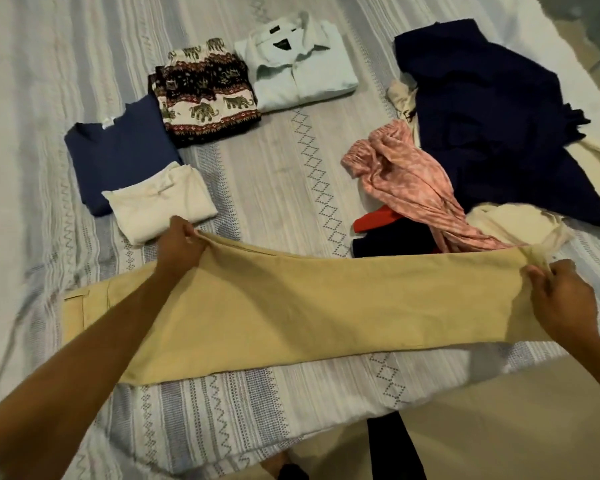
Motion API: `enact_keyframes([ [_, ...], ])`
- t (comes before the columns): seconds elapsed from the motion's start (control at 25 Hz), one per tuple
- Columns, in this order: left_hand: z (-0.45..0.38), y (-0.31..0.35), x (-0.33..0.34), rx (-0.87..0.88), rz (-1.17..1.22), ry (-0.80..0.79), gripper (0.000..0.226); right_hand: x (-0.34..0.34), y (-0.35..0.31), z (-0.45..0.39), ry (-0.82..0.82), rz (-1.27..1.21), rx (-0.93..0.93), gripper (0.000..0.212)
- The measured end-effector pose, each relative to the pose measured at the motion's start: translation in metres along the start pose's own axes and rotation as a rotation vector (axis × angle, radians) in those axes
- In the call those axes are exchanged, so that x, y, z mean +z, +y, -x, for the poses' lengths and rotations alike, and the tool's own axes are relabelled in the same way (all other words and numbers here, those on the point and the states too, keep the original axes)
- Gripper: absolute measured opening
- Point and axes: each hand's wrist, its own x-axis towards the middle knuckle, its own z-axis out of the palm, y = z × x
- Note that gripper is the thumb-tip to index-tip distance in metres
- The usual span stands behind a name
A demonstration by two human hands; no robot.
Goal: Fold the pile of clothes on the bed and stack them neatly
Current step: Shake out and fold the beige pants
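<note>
We see our two hands stretching long beige cotton trousers [291,306] flat across the near edge of the striped grey-and-white bedspread [291,168]. Our left hand [179,245] pinches the far edge, fingers curled on the cloth; our right hand [561,299] pinches the trousers' right end. Folded garments lie beyond on the left, including a white collared shirt [298,64]. An unfolded pile with a dark navy garment [492,116] sits on the right.

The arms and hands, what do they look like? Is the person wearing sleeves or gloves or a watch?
Both arms are bare as far as the picture shows: no sleeves. The left hand and the right hand wear no gloves, and no watch, bracelet or ring shows.
</note>
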Motion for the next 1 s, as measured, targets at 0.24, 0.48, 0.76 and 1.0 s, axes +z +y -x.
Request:
enact_keyframes([
  [0.24, 0.13, 0.038, 0.089, 0.546, -0.128, -0.268, 0.04, -0.014, -0.052, -0.005, -0.022, -0.174, -0.001, 0.039],
  [0.48, 0.194, 0.15, 0.115, -0.289, 0.752, -0.697, 0.059, 0.013, -0.155, 0.041, -0.403, -0.297, -0.424, 0.033],
  [0.76, 0.168, 0.065, 0.044, -0.673, 1.509, -0.498, 0.095, 0.143, -0.299, 0.165, -0.725, -0.308, -0.679, 0.03],
  [1.0, 0.135, -0.035, 0.041, -0.545, 0.698, -0.577, 0.1, 0.229, -0.264, 0.186, -0.525, 0.189, -0.74, 0.057],
])
